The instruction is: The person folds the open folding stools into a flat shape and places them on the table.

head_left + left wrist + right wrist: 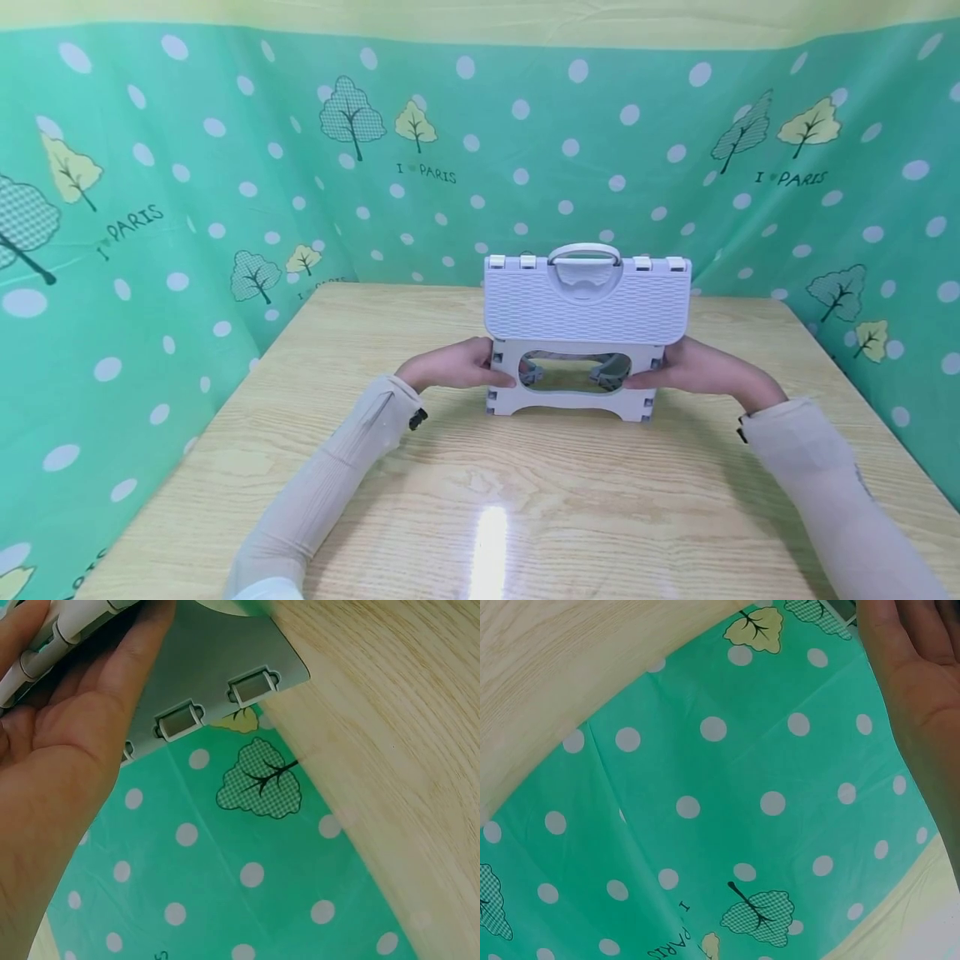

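A white plastic folding step stool [517,312] stands on the wooden table in the head view, its textured top panel facing me and a carry handle [585,248] along the upper edge. Below that panel is a leg panel [566,403] with an oval cutout. My left hand [459,365] grips the stool's left side, thumb on the front of the leg panel and fingers behind. On the opposite side my right hand [699,368] holds it the same way. The left wrist view shows the grey stool panel [214,656] with hinge slots beside my palm.
A light wood table [525,483] lies under the stool, with a bright light reflection at its front. Green dotted curtains [517,192] printed with trees hang behind the table and along both sides.
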A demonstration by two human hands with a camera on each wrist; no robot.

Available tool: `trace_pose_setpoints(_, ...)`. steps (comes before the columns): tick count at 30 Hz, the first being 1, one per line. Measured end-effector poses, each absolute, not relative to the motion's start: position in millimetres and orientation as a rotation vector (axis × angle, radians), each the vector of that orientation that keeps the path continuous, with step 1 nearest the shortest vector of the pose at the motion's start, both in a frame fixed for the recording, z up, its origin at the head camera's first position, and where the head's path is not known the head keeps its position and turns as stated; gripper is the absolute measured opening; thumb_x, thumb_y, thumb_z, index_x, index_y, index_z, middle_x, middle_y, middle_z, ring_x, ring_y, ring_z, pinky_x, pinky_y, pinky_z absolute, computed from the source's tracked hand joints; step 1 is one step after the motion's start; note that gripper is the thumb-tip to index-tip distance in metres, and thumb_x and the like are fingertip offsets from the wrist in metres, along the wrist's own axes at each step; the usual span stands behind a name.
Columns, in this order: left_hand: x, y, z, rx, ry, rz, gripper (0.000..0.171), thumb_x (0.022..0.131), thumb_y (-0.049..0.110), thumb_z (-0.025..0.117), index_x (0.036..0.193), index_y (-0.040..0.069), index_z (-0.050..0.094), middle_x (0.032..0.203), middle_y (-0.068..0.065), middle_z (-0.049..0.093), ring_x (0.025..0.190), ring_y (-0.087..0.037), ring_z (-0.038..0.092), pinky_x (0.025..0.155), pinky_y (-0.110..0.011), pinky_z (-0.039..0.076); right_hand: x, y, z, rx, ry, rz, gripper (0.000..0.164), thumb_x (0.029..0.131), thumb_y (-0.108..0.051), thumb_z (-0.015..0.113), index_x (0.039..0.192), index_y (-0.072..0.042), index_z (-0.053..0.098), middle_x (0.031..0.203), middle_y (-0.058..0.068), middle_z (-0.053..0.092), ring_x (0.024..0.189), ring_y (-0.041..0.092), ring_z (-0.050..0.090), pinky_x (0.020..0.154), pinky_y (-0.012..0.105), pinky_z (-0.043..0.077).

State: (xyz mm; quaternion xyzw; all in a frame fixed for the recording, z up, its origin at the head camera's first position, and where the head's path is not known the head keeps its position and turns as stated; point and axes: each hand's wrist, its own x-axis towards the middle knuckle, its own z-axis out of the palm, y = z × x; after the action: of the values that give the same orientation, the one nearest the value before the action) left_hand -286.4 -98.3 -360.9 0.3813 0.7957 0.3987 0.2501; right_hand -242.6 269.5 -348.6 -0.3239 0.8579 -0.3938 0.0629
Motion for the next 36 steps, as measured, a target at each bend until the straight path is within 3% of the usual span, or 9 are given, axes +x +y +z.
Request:
trace_pose_setpoints(14,-287.2,-98.3,-361.6,1.041,2.173,1.104,0.062,0.095,0.012,0.068,0.149,0.008,0.039,0.124,-0.012,0.067,0.102,-0.015,0.068,0.087,-0.039,0.056,-242.1,268.5,-348.6,-0.954,2.596,-1.203,0.115,0.081,-0.012,0.083,0.158,-0.034,0.001,0.158,0.017,0.020,0.137,0.040,0.029,0.105,0.069,0.028)
trace_pose_setpoints(22,-287.9,-98.8,-361.7,1.066,2.173,1.097,0.064,0.095,0.011,0.068,0.151,0.008,0.037,0.128,-0.014,0.065,0.103,-0.016,0.067,0.088,-0.041,0.056,-242.6,267.4,-348.0,-0.953,2.588,-1.208,0.111,0.083,-0.012,0.082,0.158,-0.030,0.003,0.155,0.018,0.025,0.135,0.040,0.033,0.104,0.068,0.032)
trace_pose_setpoints(29,-287.2,-98.4,-361.3,1.057,2.160,1.095,0.059,0.096,0.009,0.065,0.149,0.006,0.039,0.128,-0.015,0.065,0.103,-0.015,0.067,0.086,-0.050,0.053,-242.8,266.8,-347.7,-0.926,2.582,-1.212,0.102,0.084,-0.013,0.081,0.157,-0.022,0.010,0.152,0.018,0.031,0.134,0.040,0.036,0.104,0.065,0.035)
trace_pose_setpoints(36,-287.6,-97.9,-360.7,1.067,2.177,1.075,0.058,0.096,0.009,0.065,0.148,0.003,0.039,0.128,-0.013,0.065,0.105,-0.013,0.066,0.087,-0.038,0.055,-243.1,266.9,-347.8,-0.934,2.580,-1.208,0.102,0.085,-0.013,0.080,0.158,-0.021,0.010,0.152,0.018,0.033,0.134,0.040,0.038,0.103,0.063,0.037)
